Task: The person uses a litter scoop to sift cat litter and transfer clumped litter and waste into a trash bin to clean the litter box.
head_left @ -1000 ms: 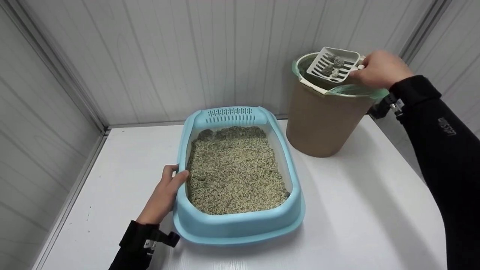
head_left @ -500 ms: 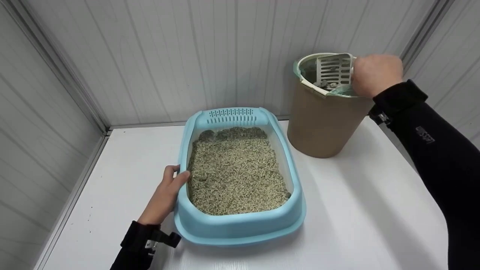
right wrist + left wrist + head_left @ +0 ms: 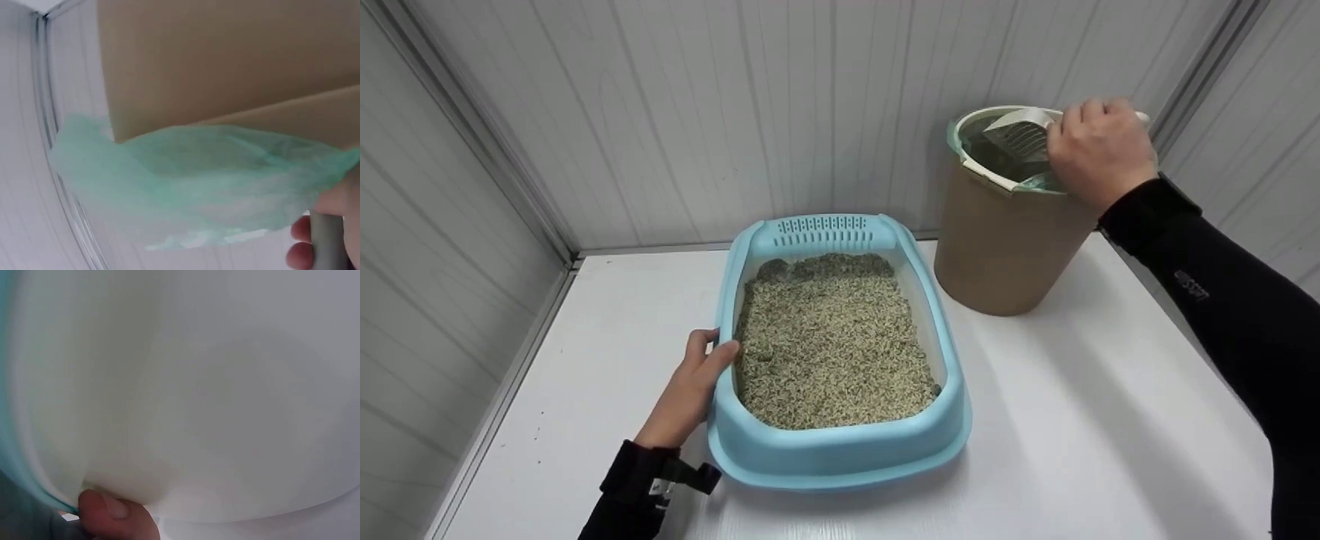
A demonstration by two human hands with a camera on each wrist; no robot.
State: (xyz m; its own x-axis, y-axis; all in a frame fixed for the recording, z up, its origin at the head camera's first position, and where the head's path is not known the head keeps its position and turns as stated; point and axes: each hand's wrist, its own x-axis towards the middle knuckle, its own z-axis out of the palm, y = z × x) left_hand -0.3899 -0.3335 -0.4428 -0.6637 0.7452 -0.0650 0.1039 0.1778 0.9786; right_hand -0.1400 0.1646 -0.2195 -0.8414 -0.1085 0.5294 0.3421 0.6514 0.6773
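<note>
A blue litter box [image 3: 840, 456] holds grainy litter [image 3: 832, 345], with darker clumps along its far end. My left hand [image 3: 682, 394] grips its left rim, thumb over the top; a fingertip [image 3: 118, 514] shows against the box's pale underside in the left wrist view. With my right hand [image 3: 1102, 154] I hold a slotted litter scoop [image 3: 1024, 135] by its handle, fingers wrapped round it. The scoop is tilted over in the mouth of a brown bin [image 3: 1009, 247], and no clumps show on it. Part of the handle [image 3: 329, 242] appears in the right wrist view.
A green bag [image 3: 197, 174] lines the bin and hangs over its rim. The bin stands on the white table [image 3: 645, 292] right of the litter box. Panelled walls [image 3: 675, 112] close off the back and sides. Small dark specks lie at the table's left.
My right hand has turned the scoop over inside the bin's mouth, and the grey clumps it carried are gone from it. My left hand and the litter box have stayed in place.
</note>
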